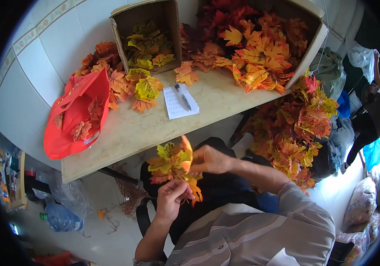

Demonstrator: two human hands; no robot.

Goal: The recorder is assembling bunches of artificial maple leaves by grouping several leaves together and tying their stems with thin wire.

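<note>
Yellow-orange leaves (168,164) in both hands (169,200) (213,159)

A head-worn fisheye looks down, close, over hands (211,159) and tabletop (132,128).

Two hands (170,198) (212,159) are at one leaf bunch (168,158). The table (123,135) has two boxes (168,22) (307,57), one bag (66,133), one paper (172,105), one pen (184,98).

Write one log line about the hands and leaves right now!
left hand: holding leaves low | right hand: at their right side | table: pen on paper, red bag at left
</note>
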